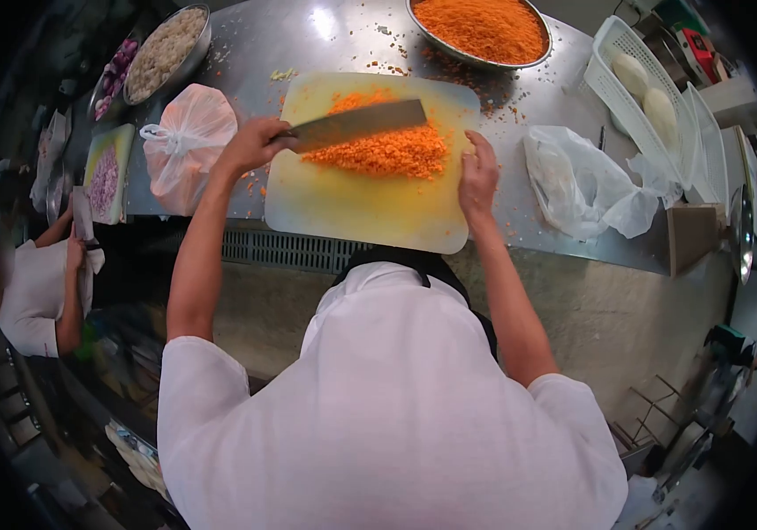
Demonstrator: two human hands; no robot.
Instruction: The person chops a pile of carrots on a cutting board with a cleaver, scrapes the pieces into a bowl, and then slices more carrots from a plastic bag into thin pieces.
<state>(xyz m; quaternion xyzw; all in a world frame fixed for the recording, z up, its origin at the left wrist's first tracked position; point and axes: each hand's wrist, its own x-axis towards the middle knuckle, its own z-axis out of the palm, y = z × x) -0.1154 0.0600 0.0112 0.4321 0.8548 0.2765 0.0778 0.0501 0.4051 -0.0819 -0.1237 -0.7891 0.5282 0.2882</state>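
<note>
My left hand [257,146] is wrapped round the handle of a cleaver [361,124]. Its broad blade lies slanted across a heap of finely chopped carrot [401,152]. More orange bits show behind the blade. Under the heap is a yellow-stained white cutting board [361,212]. At the board's right edge is my right hand [479,172], its fingers loosely bent and apart, with no tool in it; whether it presses on the board is hard to tell.
A bowl of chopped carrot [483,31], a tied plastic bag [189,150], a bowl of pale pieces [166,55], a crumpled plastic bag [577,181] and a white basket [613,49] surround the board. At left, a co-worker [43,287] holds a blade by another board [121,146].
</note>
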